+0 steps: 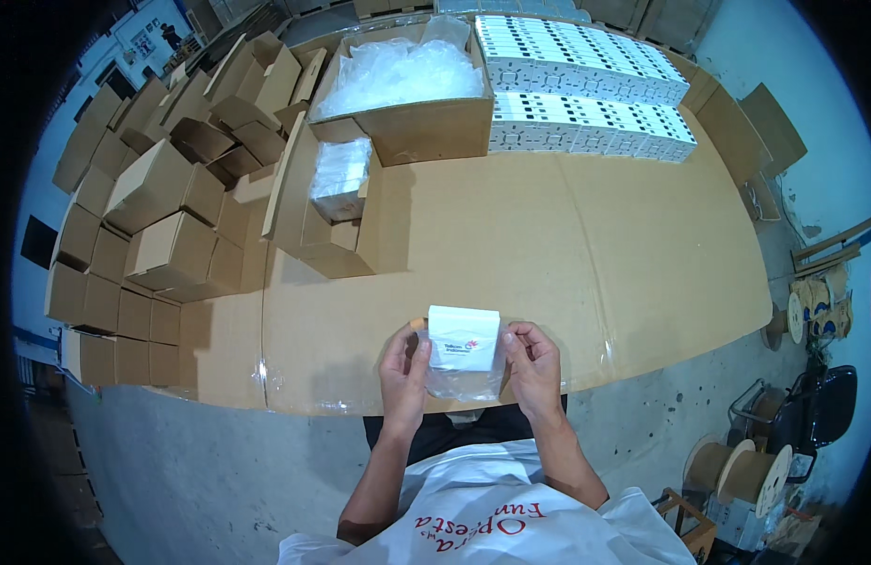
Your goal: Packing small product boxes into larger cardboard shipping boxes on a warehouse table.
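A small white box (466, 330) with a printed mark stands between my hands at the table's near edge. A clear plastic bag (464, 384) shows around its lower part and hangs below it. My left hand (404, 372) grips the bag at the box's left side, thumb in front. Something orange covers one of its fingertips. On the right side, my right hand (532, 363) pinches the bag's edge between thumb and fingers. How far the bag reaches up the box is hard to make out.
Ahead on the cardboard-covered table (511, 245) stands an open carton (346, 250) holding wrapped white packs (341, 179). Behind it, a larger carton (426, 132) is full of clear plastic bags (403, 71). Rows of white boxes (586, 122) line the far right. Brown cartons (177, 250) are stacked left.
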Available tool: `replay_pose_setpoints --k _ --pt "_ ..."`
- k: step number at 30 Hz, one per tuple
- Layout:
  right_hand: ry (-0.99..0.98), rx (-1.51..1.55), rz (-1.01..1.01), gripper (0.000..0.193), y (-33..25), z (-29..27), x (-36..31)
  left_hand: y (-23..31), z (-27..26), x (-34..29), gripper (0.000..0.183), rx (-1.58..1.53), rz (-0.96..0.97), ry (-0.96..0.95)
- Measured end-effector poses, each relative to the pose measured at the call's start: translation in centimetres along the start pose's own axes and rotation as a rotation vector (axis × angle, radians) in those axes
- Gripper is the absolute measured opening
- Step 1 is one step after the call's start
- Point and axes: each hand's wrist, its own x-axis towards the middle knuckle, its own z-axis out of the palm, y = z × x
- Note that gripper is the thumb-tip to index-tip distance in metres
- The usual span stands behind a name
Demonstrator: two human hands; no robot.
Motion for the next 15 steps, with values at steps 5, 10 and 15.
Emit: replay_pose_setpoints --k 5,10,15 --pt "0.004 -0.065 -0.009 0.008 0.4 -0.2 0.3 0.6 -0.8 0.5 0.034 0.022 0.039 -0.054" --pt "-0.023 -0.038 -0.02 0.008 0.6 -0.2 0.5 0.6 -1.1 1.0 0.038 -0.025 -0.004 -0.121" --pt "-0.006 -0.009 -0.001 0.007 0.6 -0.2 0.5 0.9 -1.1 1.3 0.037 -0.074 0.024 -0.064"
